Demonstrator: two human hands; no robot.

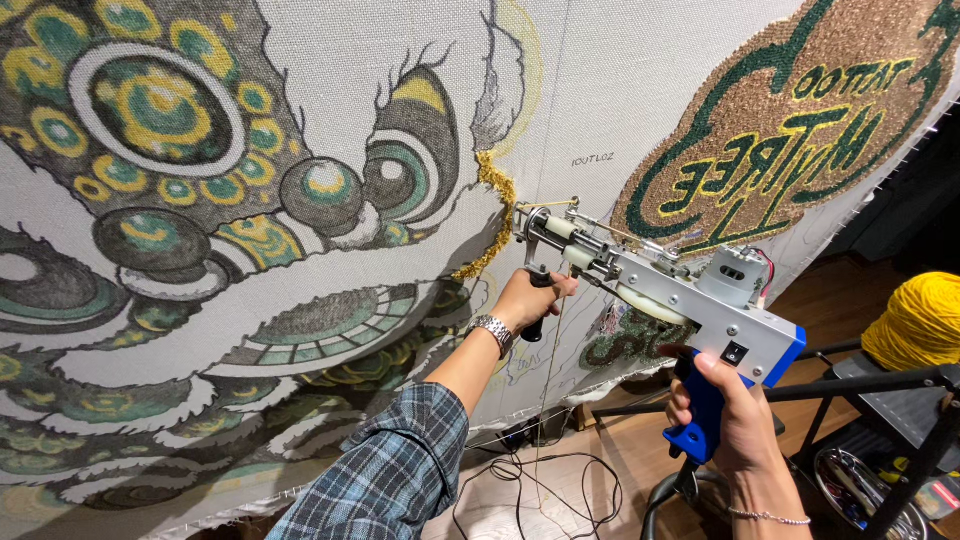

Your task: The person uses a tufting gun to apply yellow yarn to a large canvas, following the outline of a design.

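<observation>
Both hands clamp the tufting gun: left hand on its front handle, right hand on the blue grip, needle at the backing cloth; tilting could tear it

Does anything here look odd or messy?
Mostly tidy. Two things stand out: the green-and-gold lettered rug piece at upper right hangs upside down and tilted, and loose black cables lie tangled on the wooden floor below the cloth.
</observation>
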